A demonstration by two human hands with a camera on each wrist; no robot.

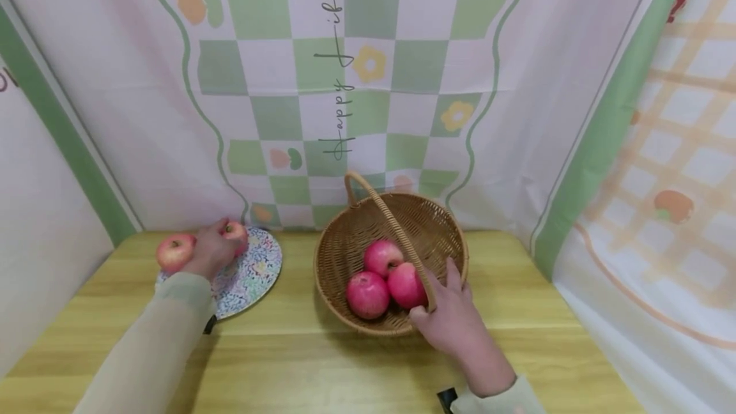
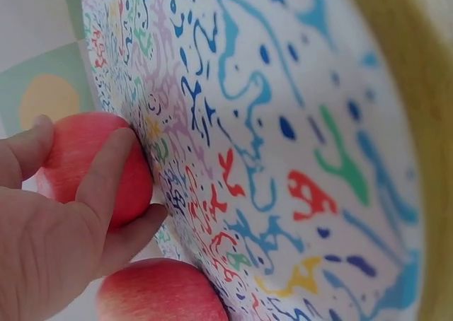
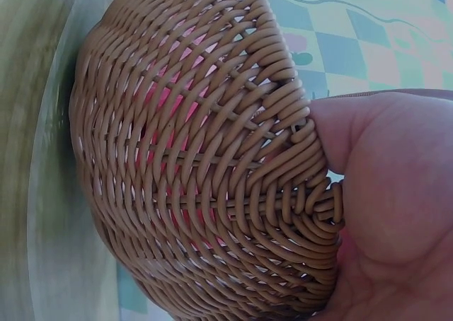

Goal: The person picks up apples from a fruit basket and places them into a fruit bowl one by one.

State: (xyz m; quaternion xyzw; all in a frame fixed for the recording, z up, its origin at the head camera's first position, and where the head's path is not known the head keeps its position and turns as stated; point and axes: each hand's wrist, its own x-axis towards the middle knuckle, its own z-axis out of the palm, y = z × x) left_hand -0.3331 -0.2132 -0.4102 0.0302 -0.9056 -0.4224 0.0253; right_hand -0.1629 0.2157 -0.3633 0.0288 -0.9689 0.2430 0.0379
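Note:
On the left, my left hand grips a red apple with thumb and fingers, over the far part of a round plate with a multicoloured speckled pattern. A second, paler red apple sits beside that hand on the plate's left side. My right hand holds the near right rim of a brown wicker basket, by the foot of its arched handle. Inside the basket lie three apples, touching or close together. The right wrist view shows the basket's woven outer wall beside the palm.
Plate and basket stand apart on a light wood table. Behind them hangs a green-and-white checked cloth, close to the basket's back. More cloth hangs along the right side, and a pale cloth along the left.

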